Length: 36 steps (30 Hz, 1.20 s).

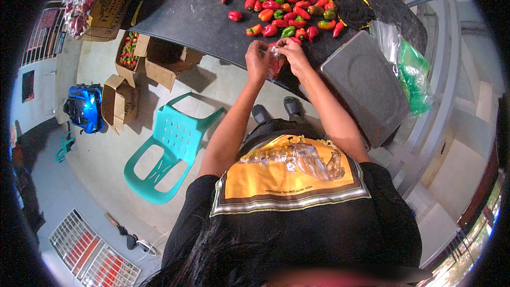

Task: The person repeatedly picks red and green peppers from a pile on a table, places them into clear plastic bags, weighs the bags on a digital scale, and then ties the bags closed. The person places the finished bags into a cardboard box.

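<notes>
My left hand (257, 59) and my right hand (293, 52) meet at the near edge of the dark table (187, 12). Between them hangs a small clear plastic bag (275, 65) with red peppers inside; the fingers of both hands pinch its top. Just beyond the hands, red, green and orange peppers (295, 8) lie spread on the table. One red pepper (235, 16) lies apart on the left. A coiled black and yellow thing (354, 10) sits right of the peppers.
A cardboard box (115, 6) with bagged red produce stands at the table's left. Open boxes (161, 72), one holding peppers (129, 51), and a turquoise plastic chair (171, 143) stand on the floor. On the right are a grey flat-topped case (366, 83) and green plastic bags (414, 75).
</notes>
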Tool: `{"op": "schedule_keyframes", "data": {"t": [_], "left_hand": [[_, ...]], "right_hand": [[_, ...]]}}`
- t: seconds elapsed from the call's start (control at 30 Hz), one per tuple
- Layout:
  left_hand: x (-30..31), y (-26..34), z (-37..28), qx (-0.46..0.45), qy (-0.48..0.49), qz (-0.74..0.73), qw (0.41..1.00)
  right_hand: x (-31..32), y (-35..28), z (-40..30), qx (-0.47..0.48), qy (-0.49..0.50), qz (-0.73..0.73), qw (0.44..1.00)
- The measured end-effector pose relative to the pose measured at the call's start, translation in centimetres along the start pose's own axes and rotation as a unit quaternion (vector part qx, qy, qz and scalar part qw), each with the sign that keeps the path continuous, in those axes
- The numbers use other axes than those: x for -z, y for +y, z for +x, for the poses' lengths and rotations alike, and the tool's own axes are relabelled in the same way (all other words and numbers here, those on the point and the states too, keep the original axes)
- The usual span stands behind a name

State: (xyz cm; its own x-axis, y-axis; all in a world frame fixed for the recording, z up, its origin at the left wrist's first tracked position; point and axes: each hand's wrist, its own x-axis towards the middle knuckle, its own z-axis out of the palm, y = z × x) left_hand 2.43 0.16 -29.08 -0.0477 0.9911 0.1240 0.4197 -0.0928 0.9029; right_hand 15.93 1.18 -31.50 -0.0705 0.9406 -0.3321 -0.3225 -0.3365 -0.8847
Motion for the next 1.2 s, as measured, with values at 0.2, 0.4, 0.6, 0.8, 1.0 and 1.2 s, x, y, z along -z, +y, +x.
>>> {"op": "schedule_keyframes", "data": {"t": [0.2, 0.4, 0.6, 0.8, 1.0, 1.2], "left_hand": [[0.1, 1.0, -1.1, 0.019, -0.012, -0.031, 0.999], [0.0, 1.7, -0.8, 0.008, -0.011, 0.010, 1.000], [-0.5, 1.5, -0.2, -0.034, -0.040, 0.047, 0.997], [1.3, 1.2, 0.5, -0.053, -0.099, 0.019, 0.993], [6.0, 3.8, 2.3, -0.139, -0.052, 0.091, 0.985], [11.4, 3.2, 2.0, -0.090, 0.095, 0.089, 0.987]], "right_hand": [[-0.2, -0.2, -0.2, -0.023, 0.063, 0.025, 0.997], [-0.4, 0.4, -0.2, 0.039, 0.096, -0.045, 0.994], [-0.4, 0.4, 0.5, 0.097, 0.109, -0.289, 0.946], [-1.1, -0.8, -1.1, 0.279, 0.066, -0.444, 0.849], [-5.2, -3.3, -0.5, 0.373, 0.044, -0.452, 0.809], [-12.0, -5.4, -0.4, 0.407, -0.026, -0.446, 0.797]]}}
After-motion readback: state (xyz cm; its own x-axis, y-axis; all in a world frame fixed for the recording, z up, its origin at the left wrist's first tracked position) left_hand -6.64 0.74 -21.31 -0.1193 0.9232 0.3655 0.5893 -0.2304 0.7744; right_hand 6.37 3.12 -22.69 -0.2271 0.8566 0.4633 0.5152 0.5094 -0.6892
